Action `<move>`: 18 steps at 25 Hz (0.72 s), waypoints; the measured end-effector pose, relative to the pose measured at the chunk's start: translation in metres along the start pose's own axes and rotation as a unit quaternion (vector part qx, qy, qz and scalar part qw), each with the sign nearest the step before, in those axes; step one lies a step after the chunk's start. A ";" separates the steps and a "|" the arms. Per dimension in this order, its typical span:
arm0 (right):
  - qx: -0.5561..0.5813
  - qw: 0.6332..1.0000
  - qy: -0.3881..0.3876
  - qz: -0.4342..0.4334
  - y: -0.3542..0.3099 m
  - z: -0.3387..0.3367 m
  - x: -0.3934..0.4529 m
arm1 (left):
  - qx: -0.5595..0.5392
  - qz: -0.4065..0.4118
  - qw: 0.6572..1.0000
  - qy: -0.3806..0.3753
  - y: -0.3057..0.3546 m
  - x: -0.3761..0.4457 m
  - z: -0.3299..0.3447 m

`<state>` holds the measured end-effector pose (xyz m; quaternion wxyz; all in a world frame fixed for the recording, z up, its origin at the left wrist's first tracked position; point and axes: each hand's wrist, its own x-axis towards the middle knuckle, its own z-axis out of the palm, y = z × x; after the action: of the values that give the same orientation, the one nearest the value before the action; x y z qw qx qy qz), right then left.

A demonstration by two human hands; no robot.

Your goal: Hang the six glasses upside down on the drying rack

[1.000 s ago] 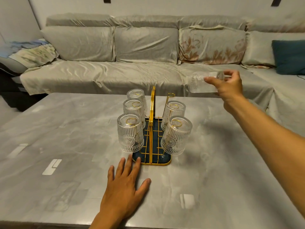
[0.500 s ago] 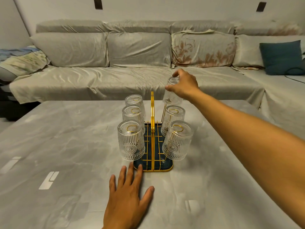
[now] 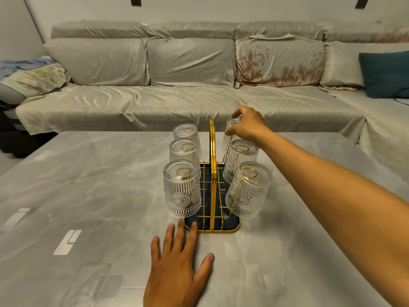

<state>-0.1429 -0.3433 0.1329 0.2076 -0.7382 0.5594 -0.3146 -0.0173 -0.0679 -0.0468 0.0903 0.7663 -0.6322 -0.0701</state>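
A gold wire drying rack with a dark blue tray base stands mid-table. Three ribbed clear glasses hang upside down on its left side: near, middle and far. On its right side two more hang, near and middle. My right hand grips the base of a sixth glass, upside down at the far right peg, partly hidden by my fingers. My left hand lies flat on the table, fingers spread, fingertips touching the rack's front edge.
The grey marble-look table stretches wide on both sides of the rack. Behind it runs a long covered sofa with a teal cushion at the far right and folded bedding at the left end.
My right hand swung the sixth glass from the right, turned it upside down and lowered it at the rack's far right peg. My left hand stayed flat on the table.
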 end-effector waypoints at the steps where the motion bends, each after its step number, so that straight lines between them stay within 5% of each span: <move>1: -0.002 1.000 -0.002 0.003 0.001 0.001 0.000 | 0.001 -0.001 1.000 -0.002 0.000 0.000 0.000; 18: -0.023 0.997 -0.072 0.004 0.008 -0.002 -0.002 | 0.010 -0.012 0.999 -0.040 -0.003 0.009 0.003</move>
<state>-0.1498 -0.3437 0.1285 0.2322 -0.7610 0.5532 -0.2467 -0.0135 -0.0764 -0.0506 0.0561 0.7712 -0.6269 -0.0954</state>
